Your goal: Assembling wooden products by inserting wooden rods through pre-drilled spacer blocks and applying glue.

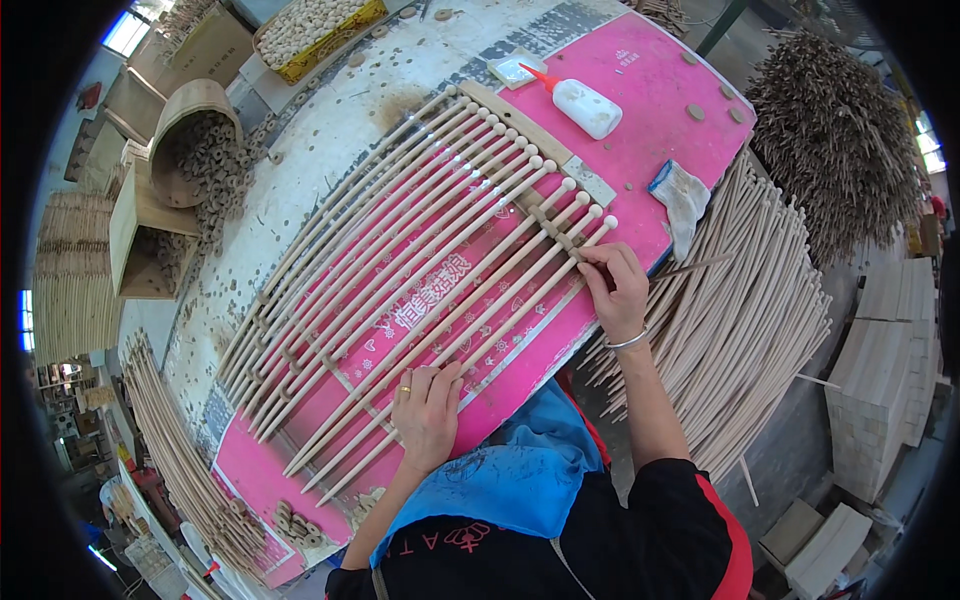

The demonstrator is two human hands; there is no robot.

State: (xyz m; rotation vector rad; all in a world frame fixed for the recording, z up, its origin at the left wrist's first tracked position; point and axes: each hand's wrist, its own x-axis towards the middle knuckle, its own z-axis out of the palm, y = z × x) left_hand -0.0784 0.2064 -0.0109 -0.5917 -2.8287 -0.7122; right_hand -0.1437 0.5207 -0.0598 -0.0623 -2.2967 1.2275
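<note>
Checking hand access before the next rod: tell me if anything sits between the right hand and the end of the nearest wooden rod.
Nothing visible does. The right hand already has its fingertips on the end of the nearest wooden rod; the left hand rests flat on the same rods lower down.

Bright even daylight, soft shadows, sharp centre, fisheye bending, black vignette at rim

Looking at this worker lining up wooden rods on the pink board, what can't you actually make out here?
- Head view: the right hand covers the rod end it touches; its grip is hidden.
- The left hand lies over the wooden rods, hiding that stretch.
- Small wooden rings in the tipped bucket: too small to count.
- The dark rim cuts off the surroundings.
</note>
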